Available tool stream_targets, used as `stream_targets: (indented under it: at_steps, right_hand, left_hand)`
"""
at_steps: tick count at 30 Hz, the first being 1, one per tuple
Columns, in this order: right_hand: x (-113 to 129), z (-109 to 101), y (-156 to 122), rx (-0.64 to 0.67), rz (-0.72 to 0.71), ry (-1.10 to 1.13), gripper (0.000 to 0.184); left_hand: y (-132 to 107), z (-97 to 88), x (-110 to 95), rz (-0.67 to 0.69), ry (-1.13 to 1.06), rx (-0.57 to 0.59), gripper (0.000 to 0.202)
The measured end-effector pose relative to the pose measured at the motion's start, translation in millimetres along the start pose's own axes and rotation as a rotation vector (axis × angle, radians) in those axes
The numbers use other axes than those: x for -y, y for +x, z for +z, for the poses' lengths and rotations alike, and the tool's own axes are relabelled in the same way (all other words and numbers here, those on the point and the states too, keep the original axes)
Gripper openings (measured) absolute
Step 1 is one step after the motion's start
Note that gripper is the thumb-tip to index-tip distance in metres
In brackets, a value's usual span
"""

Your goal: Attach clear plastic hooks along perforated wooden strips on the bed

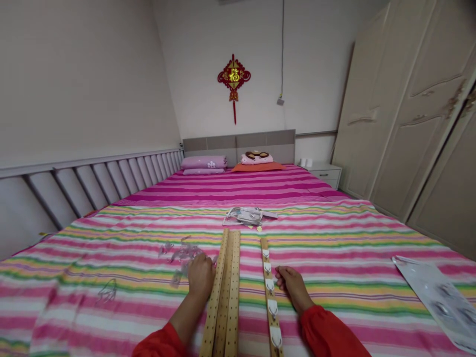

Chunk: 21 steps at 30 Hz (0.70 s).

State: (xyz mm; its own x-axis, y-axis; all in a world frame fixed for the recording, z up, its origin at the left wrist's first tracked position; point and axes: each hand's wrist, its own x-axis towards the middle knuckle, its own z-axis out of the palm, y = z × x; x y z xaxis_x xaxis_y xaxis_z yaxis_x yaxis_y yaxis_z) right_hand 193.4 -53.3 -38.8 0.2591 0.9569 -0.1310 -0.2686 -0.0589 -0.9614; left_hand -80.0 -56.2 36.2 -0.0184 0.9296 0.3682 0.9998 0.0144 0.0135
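Observation:
Several perforated wooden strips (226, 287) lie side by side on the striped bedspread (334, 258). My left hand (201, 276) rests closed just left of them, at a heap of clear plastic hooks (181, 254); I cannot make out what its fingers hold. A single wooden strip (270, 297) to the right carries several white hooks in a row. My right hand (291, 284) lies beside that strip with its fingers curled, touching it near the third hook. Both arms wear red sleeves.
Clear packaging (247, 216) lies further up the bed. A white backing sheet (439, 297) sits at the right edge. Pillows (204, 162) are at the headboard, a nightstand (325, 173) and a wardrobe (409, 114) stand to the right, and a padded wall panel (92, 183) runs along the left.

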Motion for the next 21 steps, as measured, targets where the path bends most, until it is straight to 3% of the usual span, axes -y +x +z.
stream_targets:
  at_steps: [4, 8, 11, 16, 19, 21]
  right_hand:
    - [-2, -2, 2, 0.002, 0.009, 0.012, 0.025]
    - [-2, -3, 2, -0.002, 0.011, 0.031, 0.023]
    - [0, -2, 1, -0.001, 0.01, 0.055, 0.02]
    - [12, -1, -5, 0.019, 0.018, 0.078, 0.018]
    - [23, -2, -10, 0.045, 0.018, 0.055, 0.02]
    - [32, -1, -14, 0.056, -0.008, 0.027, 0.022]
  left_hand:
    - [9, -7.3, 13, -0.238, -0.277, -0.056, 0.02]
    - [21, -12.7, 25, -0.624, -1.062, -0.022, 0.013]
    - [24, -15.4, 23, -0.732, -1.524, 0.004, 0.016]
    - [16, -27.4, 1, -0.654, -1.726, 0.19, 0.02]
    - [10, -40.2, -14, -0.414, -1.558, 0.288, 0.016]
    - [7, -51.3, -23, -0.209, -1.307, 0.266, 0.013]
